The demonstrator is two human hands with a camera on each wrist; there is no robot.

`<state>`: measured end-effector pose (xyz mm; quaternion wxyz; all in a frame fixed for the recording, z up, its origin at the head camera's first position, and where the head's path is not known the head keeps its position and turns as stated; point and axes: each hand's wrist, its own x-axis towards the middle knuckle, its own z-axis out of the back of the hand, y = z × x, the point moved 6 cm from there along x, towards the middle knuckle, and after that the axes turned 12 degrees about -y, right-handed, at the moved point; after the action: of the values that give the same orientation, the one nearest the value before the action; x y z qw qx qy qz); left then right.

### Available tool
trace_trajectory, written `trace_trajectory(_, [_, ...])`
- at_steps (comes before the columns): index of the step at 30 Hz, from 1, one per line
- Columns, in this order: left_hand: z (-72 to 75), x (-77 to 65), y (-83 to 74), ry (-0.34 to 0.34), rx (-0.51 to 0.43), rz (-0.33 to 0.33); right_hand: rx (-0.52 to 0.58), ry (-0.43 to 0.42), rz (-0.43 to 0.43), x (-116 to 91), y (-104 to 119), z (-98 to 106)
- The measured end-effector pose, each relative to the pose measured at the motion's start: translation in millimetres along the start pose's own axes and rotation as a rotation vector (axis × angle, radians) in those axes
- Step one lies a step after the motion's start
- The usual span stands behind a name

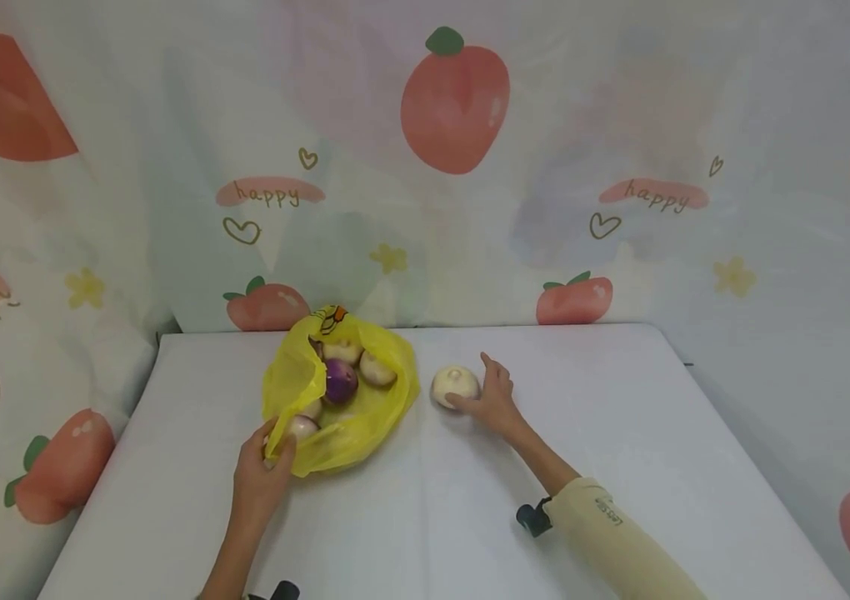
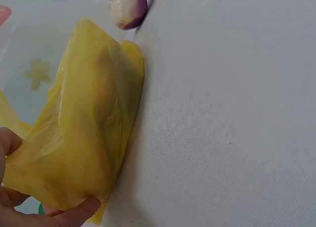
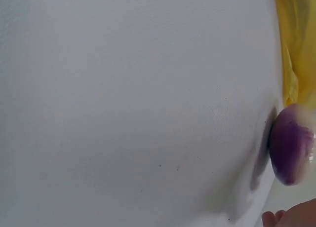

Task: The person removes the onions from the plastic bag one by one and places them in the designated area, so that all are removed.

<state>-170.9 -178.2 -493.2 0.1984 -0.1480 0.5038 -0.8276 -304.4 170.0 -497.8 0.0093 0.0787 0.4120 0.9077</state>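
A yellow plastic bag (image 1: 372,442) lies on the table with its mouth facing up, several white and purple turnips inside, one of them deep purple (image 1: 341,382). My left hand (image 1: 263,475) grips the near left edge of the bag, thumb inside the rim; in the left wrist view its fingertips (image 2: 81,212) press the yellow film. To the right of the bag sits a single turnip (image 1: 455,383), pale on top and purple on its side. My right hand (image 1: 496,404) reaches around it with thumb and fingers spread, the thumb overlapping its near side.
The white table (image 1: 582,375) extends to both sides of the bag. Behind it hangs a pale curtain (image 1: 365,125) printed with fruit, hearts and flowers. A small dark camera (image 1: 533,518) is strapped at the right wrist.
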Motion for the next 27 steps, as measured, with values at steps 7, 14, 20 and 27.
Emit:
trace_trajectory(7, [-1.2, 1.1, 2.3, -0.006, -0.003, 0.005, 0.114, -0.110, 0.125, -2.2, 25.3, 6.3])
trace_trajectory(14, [1.3, -1.1, 1.8, 0.004, -0.003, -0.009, 0.219, -0.146, 0.196, -10.7, 51.6, 5.1])
trace_trajectory(20, [4.8, 1.9, -5.1, 0.004, -0.007, -0.039, 0.296, -0.160, 0.277, -11.9, 72.4, 2.6])
trace_trajectory(27, [0.4, 0.7, -0.6, 0.016, -0.032, 0.015, 0.312, -0.078, 0.363, -13.8, 89.9, -10.8])
